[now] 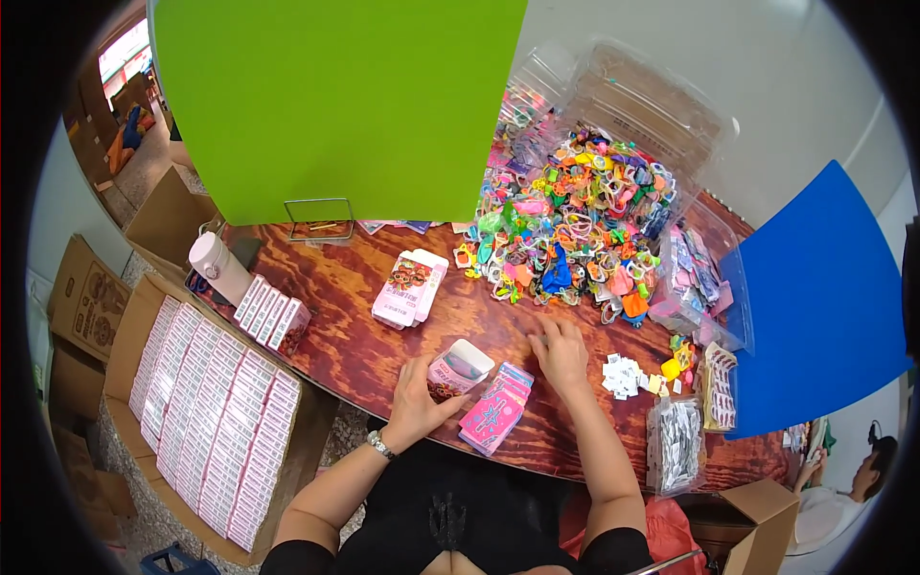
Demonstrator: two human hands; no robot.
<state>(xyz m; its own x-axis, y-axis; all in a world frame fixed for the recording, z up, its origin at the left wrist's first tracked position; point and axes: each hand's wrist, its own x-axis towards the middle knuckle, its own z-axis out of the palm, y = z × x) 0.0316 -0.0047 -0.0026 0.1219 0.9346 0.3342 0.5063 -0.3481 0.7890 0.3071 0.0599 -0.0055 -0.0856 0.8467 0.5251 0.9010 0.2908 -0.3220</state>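
My left hand (414,398), with a watch at the wrist, is closed around a small pink box (458,370) near the table's front edge. The box's top flap stands up, and something pale shows inside. Just right of it lies a stack of pink and blue cards (494,412). My right hand (561,355) rests low over the table, fingers apart and nothing visible in them. Beyond it spreads a large heap of colourful small plastic trinkets (585,220). A pile of flat pink boxes (410,289) lies farther back, left of the heap.
On the left, a carton (129,379) holds rows of pink boxes, beside a pink bottle (218,264). Green (335,105) and blue (815,316) boards border the table. At right are a clear tub (738,307), white slips (625,377) and a tray of silvery packets (678,446). Another person (834,508) sits beyond.
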